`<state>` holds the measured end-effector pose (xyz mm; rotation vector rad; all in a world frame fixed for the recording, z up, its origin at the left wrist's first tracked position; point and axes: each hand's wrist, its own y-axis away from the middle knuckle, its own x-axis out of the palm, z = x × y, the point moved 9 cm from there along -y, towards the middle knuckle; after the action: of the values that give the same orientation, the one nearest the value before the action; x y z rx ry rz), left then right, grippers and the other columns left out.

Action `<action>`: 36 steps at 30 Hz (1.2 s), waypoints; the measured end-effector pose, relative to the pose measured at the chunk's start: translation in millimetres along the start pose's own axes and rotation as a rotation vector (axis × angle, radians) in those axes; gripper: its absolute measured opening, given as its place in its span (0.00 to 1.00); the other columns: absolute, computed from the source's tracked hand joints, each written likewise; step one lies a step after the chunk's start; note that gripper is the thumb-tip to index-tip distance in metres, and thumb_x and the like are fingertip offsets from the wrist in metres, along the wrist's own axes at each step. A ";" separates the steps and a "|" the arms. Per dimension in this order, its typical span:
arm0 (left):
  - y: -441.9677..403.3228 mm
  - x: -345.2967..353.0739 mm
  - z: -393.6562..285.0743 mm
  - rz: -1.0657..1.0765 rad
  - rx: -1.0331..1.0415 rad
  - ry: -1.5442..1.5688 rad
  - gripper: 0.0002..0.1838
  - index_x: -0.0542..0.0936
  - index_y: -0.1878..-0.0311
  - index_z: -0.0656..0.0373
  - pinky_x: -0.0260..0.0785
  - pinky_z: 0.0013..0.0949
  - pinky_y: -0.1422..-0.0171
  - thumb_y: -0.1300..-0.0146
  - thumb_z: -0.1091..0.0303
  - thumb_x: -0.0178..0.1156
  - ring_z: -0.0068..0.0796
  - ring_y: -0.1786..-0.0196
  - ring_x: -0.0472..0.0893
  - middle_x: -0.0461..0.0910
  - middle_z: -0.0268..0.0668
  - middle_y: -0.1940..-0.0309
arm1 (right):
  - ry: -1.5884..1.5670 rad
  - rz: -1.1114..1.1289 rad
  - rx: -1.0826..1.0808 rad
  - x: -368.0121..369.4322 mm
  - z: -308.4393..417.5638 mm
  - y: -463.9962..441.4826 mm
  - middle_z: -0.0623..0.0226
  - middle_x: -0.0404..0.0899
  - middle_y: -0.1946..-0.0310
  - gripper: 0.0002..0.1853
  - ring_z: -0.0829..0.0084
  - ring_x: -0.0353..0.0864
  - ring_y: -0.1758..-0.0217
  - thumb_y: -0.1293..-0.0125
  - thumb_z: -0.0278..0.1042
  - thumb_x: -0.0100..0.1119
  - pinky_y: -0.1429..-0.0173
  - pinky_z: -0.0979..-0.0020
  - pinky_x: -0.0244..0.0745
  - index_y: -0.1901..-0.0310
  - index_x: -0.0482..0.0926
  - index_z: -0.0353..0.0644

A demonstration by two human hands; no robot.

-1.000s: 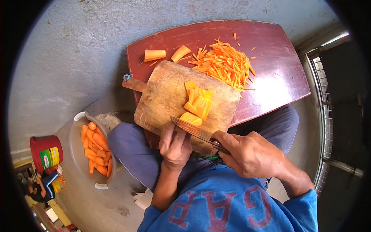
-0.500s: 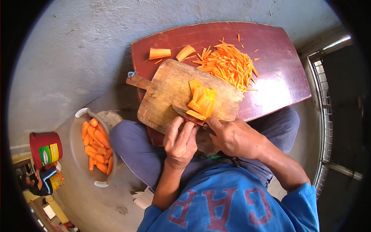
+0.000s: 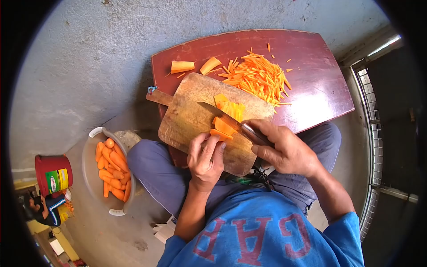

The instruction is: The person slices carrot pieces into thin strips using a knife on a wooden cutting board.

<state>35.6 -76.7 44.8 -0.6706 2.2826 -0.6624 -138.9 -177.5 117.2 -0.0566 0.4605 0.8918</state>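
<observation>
My right hand (image 3: 287,149) grips the handle of a knife (image 3: 226,117), its blade lying across a stack of carrot slices (image 3: 231,109) on the wooden cutting board (image 3: 187,111). With fingertips and thumb, my left hand (image 3: 205,156) pinches a carrot slice (image 3: 221,135) at the near side of the board, just below the blade. Beyond the board, a heap of carrot strips (image 3: 258,78) is piled on the red table (image 3: 311,58). Two thicker pieces, one carrot chunk (image 3: 182,66) and another carrot chunk (image 3: 210,65), lie left of the heap.
On the floor at left stands a plastic tub (image 3: 88,171) of whole carrots (image 3: 116,171). Farther left are a red bucket (image 3: 46,165) and another person (image 3: 52,212). A blue wall (image 3: 111,53) runs behind the table; a metal grille (image 3: 375,115) is at right.
The knife has moved up and away from my left fingers, onto the slice stack. My right hand has turned and shifted right. A slice now shows at my left fingertips.
</observation>
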 end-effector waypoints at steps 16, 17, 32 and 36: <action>-2.2 -6.5 -3.6 -0.040 0.036 -0.055 0.24 0.91 0.39 0.61 0.87 0.48 0.47 0.39 0.84 0.82 0.54 0.51 0.92 0.89 0.50 0.49 | 0.382 0.099 -0.019 13.3 33.0 45.1 0.48 0.90 0.49 0.35 0.42 0.95 0.56 0.23 0.29 0.74 0.57 0.50 0.92 0.18 0.74 0.32; -1.9 -6.2 -3.5 -0.040 0.034 -0.052 0.25 0.92 0.38 0.61 0.87 0.49 0.47 0.39 0.85 0.81 0.54 0.51 0.92 0.89 0.50 0.48 | 0.394 0.101 -0.015 13.5 32.9 45.7 0.49 0.90 0.50 0.36 0.42 0.94 0.58 0.23 0.29 0.75 0.58 0.50 0.92 0.18 0.74 0.32; 0.0 -9.7 -6.0 -0.028 0.066 -0.076 0.18 0.93 0.42 0.65 0.90 0.51 0.37 0.35 0.81 0.82 0.58 0.45 0.94 0.91 0.52 0.45 | 0.432 0.164 0.002 32.4 4.2 19.5 0.42 0.89 0.57 0.28 0.35 0.93 0.59 0.21 0.28 0.69 0.58 0.43 0.90 0.24 0.71 0.33; 2.2 -5.3 -2.2 -0.029 0.031 -0.063 0.18 0.92 0.42 0.64 0.89 0.48 0.39 0.33 0.76 0.85 0.55 0.45 0.94 0.92 0.49 0.46 | 0.372 0.133 0.007 31.5 -19.7 19.4 0.38 0.89 0.51 0.28 0.31 0.92 0.55 0.21 0.28 0.70 0.54 0.40 0.89 0.25 0.73 0.32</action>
<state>36.9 -71.3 47.2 -0.7009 2.2041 -0.6790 -144.0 -146.7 89.2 -0.1898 0.8216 1.0148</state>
